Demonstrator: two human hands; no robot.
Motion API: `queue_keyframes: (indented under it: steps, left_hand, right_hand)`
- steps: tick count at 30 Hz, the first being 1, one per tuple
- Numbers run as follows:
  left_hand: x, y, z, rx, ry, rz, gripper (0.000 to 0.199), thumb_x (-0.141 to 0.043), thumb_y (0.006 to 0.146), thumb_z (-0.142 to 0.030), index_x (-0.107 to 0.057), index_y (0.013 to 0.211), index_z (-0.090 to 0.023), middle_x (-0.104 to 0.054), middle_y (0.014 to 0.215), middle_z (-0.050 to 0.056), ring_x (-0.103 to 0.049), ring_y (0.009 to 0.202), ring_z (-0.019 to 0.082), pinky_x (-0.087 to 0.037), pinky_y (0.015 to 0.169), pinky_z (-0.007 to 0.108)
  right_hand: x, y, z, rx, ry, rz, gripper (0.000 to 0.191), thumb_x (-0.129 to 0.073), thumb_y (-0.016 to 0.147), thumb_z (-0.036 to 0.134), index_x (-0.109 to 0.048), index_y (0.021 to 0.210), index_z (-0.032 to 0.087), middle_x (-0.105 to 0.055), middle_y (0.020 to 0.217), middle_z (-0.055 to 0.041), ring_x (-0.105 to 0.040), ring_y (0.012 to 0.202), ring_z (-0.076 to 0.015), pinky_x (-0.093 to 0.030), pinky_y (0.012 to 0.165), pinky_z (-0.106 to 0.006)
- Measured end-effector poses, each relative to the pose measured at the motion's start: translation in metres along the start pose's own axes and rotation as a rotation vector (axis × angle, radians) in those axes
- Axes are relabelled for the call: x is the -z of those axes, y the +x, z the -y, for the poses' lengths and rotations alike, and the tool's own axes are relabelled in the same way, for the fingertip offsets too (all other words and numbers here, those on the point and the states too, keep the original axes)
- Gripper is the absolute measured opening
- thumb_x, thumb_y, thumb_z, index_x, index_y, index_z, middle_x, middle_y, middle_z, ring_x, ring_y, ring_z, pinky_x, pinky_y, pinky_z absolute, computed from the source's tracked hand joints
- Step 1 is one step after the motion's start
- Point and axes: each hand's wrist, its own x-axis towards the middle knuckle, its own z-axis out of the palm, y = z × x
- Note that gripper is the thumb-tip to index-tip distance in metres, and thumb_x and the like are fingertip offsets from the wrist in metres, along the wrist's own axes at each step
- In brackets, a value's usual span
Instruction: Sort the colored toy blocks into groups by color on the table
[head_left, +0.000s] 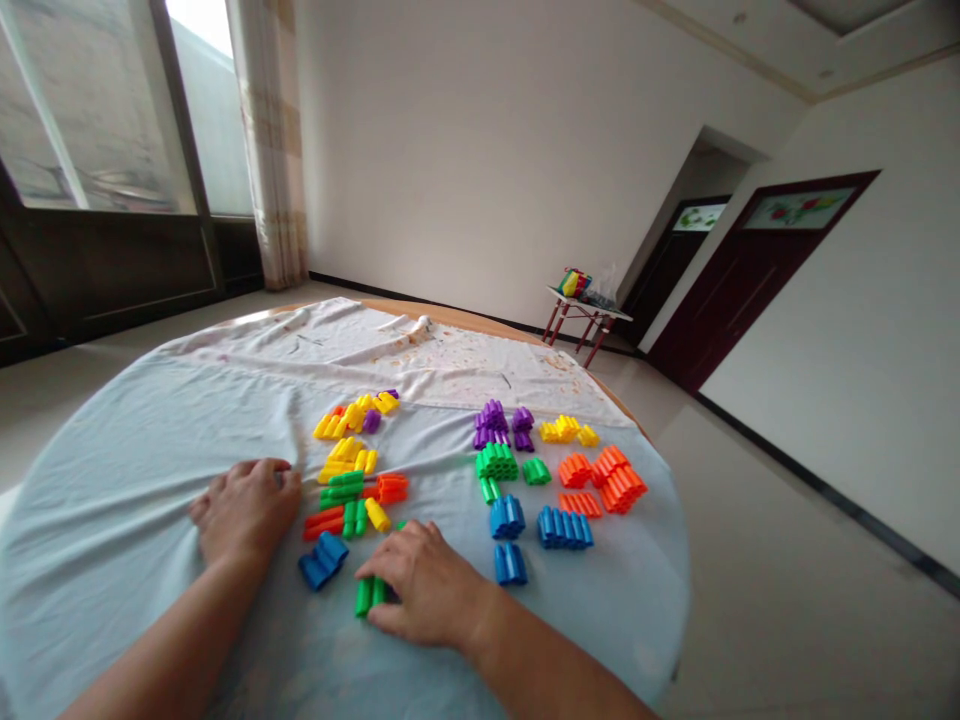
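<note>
My left hand lies on the cloth left of the mixed blocks, its fingers loosely spread and holding nothing. My right hand curves over green blocks, thumb and fingers around their right side. Near it are blue blocks, a yellow block and orange blocks. Farther up lie yellow blocks. Right of my right hand stand colour groups: blue, green, purple, orange and yellow.
A light blue cloth covers the round table, with a whitish stained cloth at its far side. Beyond, a small table holds a colourful bag near the wall. A curtain hangs at the left.
</note>
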Motion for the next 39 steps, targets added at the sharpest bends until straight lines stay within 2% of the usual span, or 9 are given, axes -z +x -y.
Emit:
queue_keyframes:
  steps: [5, 9, 14, 18, 22, 25, 29, 34, 39]
  left_hand:
    - [-0.001, 0.002, 0.002, -0.008, 0.016, 0.009, 0.053, -0.024, 0.084, -0.045, -0.063, 0.11, -0.02, -0.053, 0.126, 0.017, -0.043, 0.118, 0.037, -0.032, 0.095, 0.052]
    - [-0.002, 0.004, 0.002, -0.001, 0.03, 0.027, 0.053, -0.025, 0.083, -0.045, -0.063, 0.111, -0.02, -0.052, 0.128, 0.016, -0.042, 0.12, 0.036, -0.031, 0.097, 0.051]
    - [0.0, 0.003, 0.0, 0.01, 0.041, 0.04, 0.054, -0.023, 0.084, -0.044, -0.062, 0.112, -0.021, -0.052, 0.128, 0.015, -0.042, 0.119, 0.036, -0.032, 0.096, 0.05]
    - [0.0, 0.003, -0.001, 0.008, 0.039, 0.04, 0.055, -0.021, 0.084, -0.044, -0.062, 0.111, -0.02, -0.052, 0.128, 0.016, -0.042, 0.119, 0.036, -0.032, 0.095, 0.051]
    - [0.0, 0.003, -0.001, 0.001, 0.034, 0.038, 0.055, -0.023, 0.085, -0.046, -0.062, 0.112, -0.019, -0.051, 0.128, 0.016, -0.041, 0.119, 0.037, -0.032, 0.095, 0.051]
    - [0.002, 0.002, -0.002, -0.002, 0.037, 0.047, 0.055, -0.023, 0.085, -0.046, -0.062, 0.113, -0.019, -0.051, 0.128, 0.016, -0.041, 0.12, 0.036, -0.032, 0.095, 0.051]
    - [0.002, 0.003, -0.001, 0.013, 0.041, 0.057, 0.055, -0.023, 0.084, -0.046, -0.061, 0.114, -0.019, -0.05, 0.129, 0.016, -0.041, 0.12, 0.036, -0.031, 0.096, 0.051]
    - [-0.007, 0.009, 0.006, -0.003, 0.05, 0.042, 0.057, -0.023, 0.083, -0.05, -0.061, 0.113, -0.021, -0.05, 0.13, 0.015, -0.041, 0.12, 0.037, -0.031, 0.097, 0.052]
    - [-0.008, 0.012, 0.007, 0.005, 0.075, 0.068, 0.059, -0.018, 0.083, -0.05, -0.06, 0.115, -0.023, -0.049, 0.131, 0.014, -0.041, 0.12, 0.036, -0.031, 0.096, 0.05]
  right_hand:
    - [0.019, -0.005, -0.009, 0.008, 0.105, -0.107, 0.037, -0.065, 0.075, 0.021, -0.063, 0.112, 0.022, -0.067, 0.11, -0.0034, -0.057, 0.102, -0.0198, -0.038, 0.093, -0.033]
    - [0.047, -0.012, -0.037, -0.056, 0.11, -0.188, 0.036, -0.064, 0.076, 0.016, -0.063, 0.112, 0.021, -0.066, 0.112, -0.0046, -0.056, 0.104, -0.0177, -0.037, 0.095, -0.031]
    - [0.058, -0.013, -0.078, -0.298, -0.127, -0.115, 0.033, -0.069, 0.075, 0.02, -0.067, 0.108, 0.021, -0.069, 0.105, -0.0056, -0.053, 0.104, -0.0232, -0.038, 0.092, -0.036]
    - [0.058, -0.013, -0.092, -0.373, -0.248, -0.003, 0.03, -0.067, 0.076, 0.02, -0.068, 0.106, 0.023, -0.069, 0.106, -0.0048, -0.05, 0.108, -0.0256, -0.035, 0.093, -0.039]
    - [0.061, -0.018, -0.089, -0.39, -0.255, 0.02, 0.026, -0.062, 0.08, 0.021, -0.067, 0.106, 0.023, -0.068, 0.108, -0.0039, -0.05, 0.109, -0.0252, -0.034, 0.094, -0.041]
    - [0.059, -0.025, -0.077, -0.328, -0.235, -0.003, 0.025, -0.056, 0.085, 0.022, -0.065, 0.108, 0.022, -0.067, 0.113, -0.0038, -0.05, 0.109, -0.0234, -0.035, 0.094, -0.04]
    - [0.045, -0.034, -0.055, -0.234, -0.264, 0.038, 0.027, -0.05, 0.088, 0.025, -0.061, 0.113, 0.018, -0.06, 0.123, -0.0095, -0.049, 0.114, -0.0245, -0.034, 0.098, -0.044]
    - [0.026, -0.032, -0.046, -0.328, -0.358, 0.005, 0.032, -0.039, 0.093, 0.027, -0.058, 0.114, 0.013, -0.057, 0.125, -0.0167, -0.042, 0.123, -0.0276, -0.029, 0.104, -0.051]
    - [0.025, -0.027, -0.047, -0.382, -0.393, 0.021, 0.033, -0.038, 0.091, 0.02, -0.06, 0.111, 0.008, -0.058, 0.12, -0.0196, -0.04, 0.125, -0.0281, -0.027, 0.105, -0.052]
